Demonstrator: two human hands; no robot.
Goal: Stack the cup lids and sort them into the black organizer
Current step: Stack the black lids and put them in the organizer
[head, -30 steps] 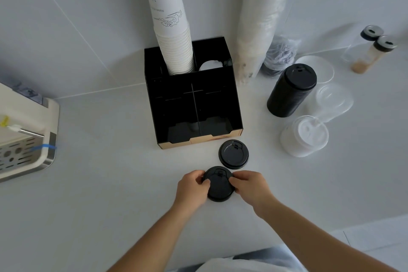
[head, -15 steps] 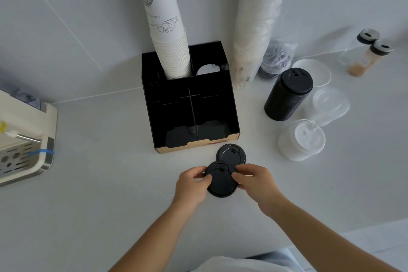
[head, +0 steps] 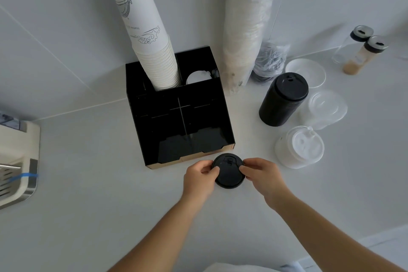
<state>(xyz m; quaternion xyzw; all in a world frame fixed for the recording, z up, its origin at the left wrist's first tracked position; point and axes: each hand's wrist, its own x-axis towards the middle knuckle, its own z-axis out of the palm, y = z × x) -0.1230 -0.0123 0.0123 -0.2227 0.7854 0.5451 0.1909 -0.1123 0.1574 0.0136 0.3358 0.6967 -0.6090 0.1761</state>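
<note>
Both hands pinch a black lid [head: 229,172] by its rim just in front of the black organizer [head: 179,115]: the left hand [head: 199,178] grips its left edge, the right hand [head: 260,174] its right edge. Whether another lid lies beneath cannot be told. A stack of black lids [head: 282,99] and a stack of white lids [head: 299,148] stand right of the organizer
</note>
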